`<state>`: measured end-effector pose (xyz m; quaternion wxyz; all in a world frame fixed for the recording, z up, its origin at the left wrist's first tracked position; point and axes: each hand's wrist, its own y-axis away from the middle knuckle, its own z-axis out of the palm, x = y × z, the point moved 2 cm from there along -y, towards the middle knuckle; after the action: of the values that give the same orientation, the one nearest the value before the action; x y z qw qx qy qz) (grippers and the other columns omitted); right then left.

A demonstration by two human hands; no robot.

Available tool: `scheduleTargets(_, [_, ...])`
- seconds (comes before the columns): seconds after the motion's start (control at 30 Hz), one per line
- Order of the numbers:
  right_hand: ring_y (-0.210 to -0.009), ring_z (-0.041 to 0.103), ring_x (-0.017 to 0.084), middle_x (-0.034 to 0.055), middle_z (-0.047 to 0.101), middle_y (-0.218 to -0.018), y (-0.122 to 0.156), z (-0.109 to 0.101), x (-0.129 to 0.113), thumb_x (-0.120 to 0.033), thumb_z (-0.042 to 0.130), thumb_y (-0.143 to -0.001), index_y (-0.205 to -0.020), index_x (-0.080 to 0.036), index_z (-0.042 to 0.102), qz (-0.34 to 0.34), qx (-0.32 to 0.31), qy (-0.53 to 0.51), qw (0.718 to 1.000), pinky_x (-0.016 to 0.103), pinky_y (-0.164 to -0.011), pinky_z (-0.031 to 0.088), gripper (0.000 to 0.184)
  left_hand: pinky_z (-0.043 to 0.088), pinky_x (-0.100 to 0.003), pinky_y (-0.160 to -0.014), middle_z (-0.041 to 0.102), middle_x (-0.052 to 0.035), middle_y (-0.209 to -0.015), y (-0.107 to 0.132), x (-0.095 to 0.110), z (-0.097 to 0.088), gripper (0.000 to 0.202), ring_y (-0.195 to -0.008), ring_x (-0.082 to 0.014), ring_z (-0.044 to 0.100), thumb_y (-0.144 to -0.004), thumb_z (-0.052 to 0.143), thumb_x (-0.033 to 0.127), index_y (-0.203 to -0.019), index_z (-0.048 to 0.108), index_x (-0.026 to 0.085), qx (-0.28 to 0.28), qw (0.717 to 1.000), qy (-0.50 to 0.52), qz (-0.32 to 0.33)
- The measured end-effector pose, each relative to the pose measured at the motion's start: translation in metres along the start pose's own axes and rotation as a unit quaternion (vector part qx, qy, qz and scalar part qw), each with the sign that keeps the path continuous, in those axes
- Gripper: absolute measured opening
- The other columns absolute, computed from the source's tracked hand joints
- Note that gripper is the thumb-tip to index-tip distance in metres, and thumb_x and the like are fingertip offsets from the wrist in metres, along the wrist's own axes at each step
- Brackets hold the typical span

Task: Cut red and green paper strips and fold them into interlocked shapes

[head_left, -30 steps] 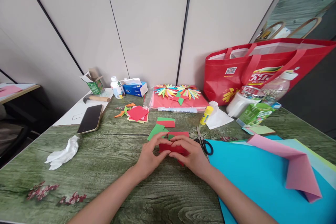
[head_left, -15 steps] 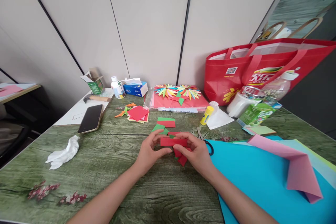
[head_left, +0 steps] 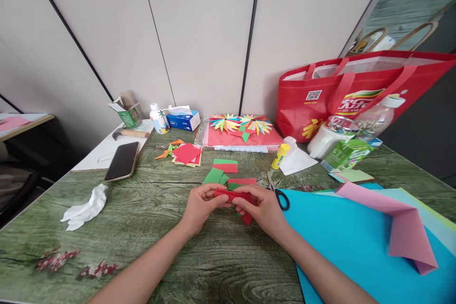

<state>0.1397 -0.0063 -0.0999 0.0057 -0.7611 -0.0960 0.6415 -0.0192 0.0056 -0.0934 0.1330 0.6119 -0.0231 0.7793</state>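
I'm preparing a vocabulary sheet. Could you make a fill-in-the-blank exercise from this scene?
The left hand and right hand hold a ____ paper piece.
The scissors have ____ handles.
Behind the phone lies a wooden-handled ____.
The glue stick has a ____ cap.

Missing words: red; black; hammer; yellow.

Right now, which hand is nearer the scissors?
Right. The right hand is immediately left of the scissors; whether they touch isn't clear. The left hand is farther left, at the other end of the red paper.
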Motion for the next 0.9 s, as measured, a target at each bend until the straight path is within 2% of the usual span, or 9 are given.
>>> scheduleTargets(0.23, [-0.043, 0.057, 0.013, 0.0013, 0.061, -0.054, 0.0005, 0.002, -0.0007, -0.038, 0.061, -0.072, -0.076, -0.015, 0.063, 0.005, 0.008, 0.011, 1.0, 0.024, -0.041, 0.048, 0.023, 0.055, -0.03, -0.066, 0.071, -0.0031, -0.068, 0.0009, -0.0021, 0.0011, 0.023, -0.061, -0.0161, 0.066, -0.06, 0.073, 0.022, -0.08, 0.065, 0.012, -0.001, 1.0, 0.016, -0.013])
scheduleTargets(0.5, [-0.04, 0.054, 0.012, 0.0006, 0.059, -0.052, 0.0008, 0.0025, 0.0, -0.039, 0.061, -0.073, -0.075, -0.016, 0.061, 0.011, 0.005, 0.007, 1.0, 0.022, -0.038, 0.046, 0.024, 0.056, -0.034, -0.067, 0.071, -0.0028, -0.066, -0.0004, -0.0071, 0.0007, 0.021, -0.061, -0.0171, 0.066, -0.06, 0.074, 0.023, -0.076, 0.066, 0.012, 0.0, 0.999, 0.043, -0.022])
scheduleTargets(0.7, [-0.038, 0.052, 0.012, 0.0, 0.058, -0.05, 0.0009, 0.0034, 0.0001, -0.043, 0.06, -0.072, -0.073, -0.016, 0.061, 0.027, -0.001, -0.004, 1.0, 0.022, -0.034, 0.043, 0.027, 0.055, -0.035, -0.067, 0.071, -0.0021, -0.066, 0.0004, -0.0058, 0.001, 0.028, -0.06, -0.0171, 0.066, -0.058, 0.074, 0.024, -0.082, 0.066, 0.013, 0.0, 0.999, 0.036, -0.022])
scheduleTargets(0.9, [-0.038, 0.051, 0.011, 0.0002, 0.058, -0.05, 0.0014, 0.0037, -0.001, -0.042, 0.061, -0.071, -0.073, -0.015, 0.06, 0.034, -0.001, -0.011, 0.999, 0.021, -0.034, 0.042, 0.027, 0.056, -0.034, -0.066, 0.07, -0.0015, -0.064, -0.0002, -0.0078, 0.0, 0.023, -0.06, -0.0168, 0.066, -0.058, 0.074, 0.023, -0.077, 0.065, 0.013, 0.003, 0.999, 0.044, -0.018])
